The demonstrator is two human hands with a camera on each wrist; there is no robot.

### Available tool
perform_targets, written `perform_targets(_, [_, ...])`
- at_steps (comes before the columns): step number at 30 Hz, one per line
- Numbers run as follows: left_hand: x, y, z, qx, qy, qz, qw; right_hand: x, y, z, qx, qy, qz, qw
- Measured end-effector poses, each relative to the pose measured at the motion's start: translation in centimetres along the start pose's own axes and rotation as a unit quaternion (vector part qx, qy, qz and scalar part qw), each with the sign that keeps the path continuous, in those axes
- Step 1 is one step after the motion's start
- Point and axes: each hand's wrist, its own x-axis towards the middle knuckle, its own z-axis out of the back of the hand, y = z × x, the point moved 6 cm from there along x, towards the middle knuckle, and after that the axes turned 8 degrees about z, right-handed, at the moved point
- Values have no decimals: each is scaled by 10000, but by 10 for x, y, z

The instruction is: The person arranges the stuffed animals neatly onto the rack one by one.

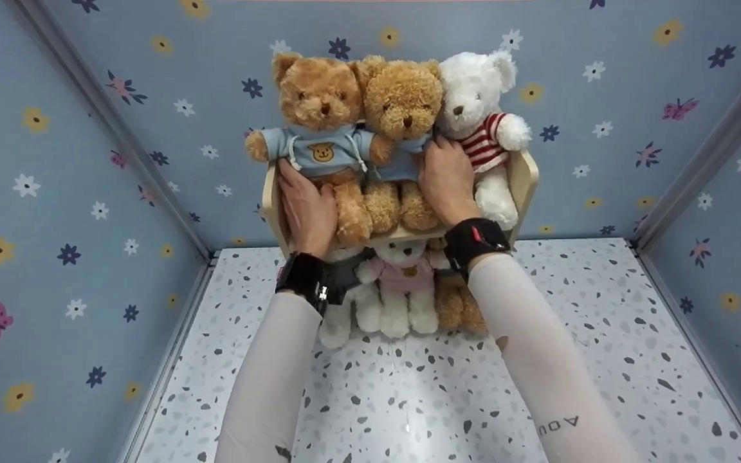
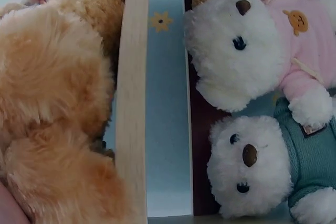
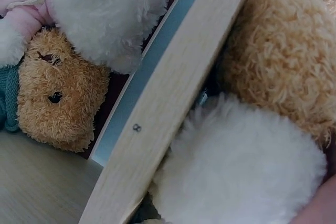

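Observation:
Three teddy bears sit side by side on the upper tier of a light wooden shelf (image 1: 527,183). My left hand (image 1: 309,209) holds the left brown teddy bear (image 1: 322,96) in a blue hoodie at its hip, thumb in front and fingers at its outer side. My right hand (image 1: 449,177) grips the side of the curly brown middle teddy bear (image 1: 402,96), beside the white teddy bear (image 1: 473,90) in a red-striped top. Some right fingertips are hidden between these two bears. In the left wrist view, the left bear's fur (image 2: 52,77) fills the left side.
Below, the lower tier holds a white bear in pink (image 1: 402,276), a white bear in green (image 2: 249,156) and a brown bear (image 3: 60,95). Blue flower-patterned walls (image 1: 55,193) enclose the shelf on three sides. The speckled white surface (image 1: 402,399) lies in front.

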Motion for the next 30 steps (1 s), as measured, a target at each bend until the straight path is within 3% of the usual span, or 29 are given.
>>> perform_targets(20, [25,1,-2,799,-311,-50,9963,-6,10,-4,138,93,3,9999])
perform_targets(27, [20,-3,-6,826,-116,38,9965,-4,4,-1,113,94,-68,9999])
perform_targets(30, [10,-5,-8,764,-122,-125,9969,-4,-1,0,81,56,-91,9999])
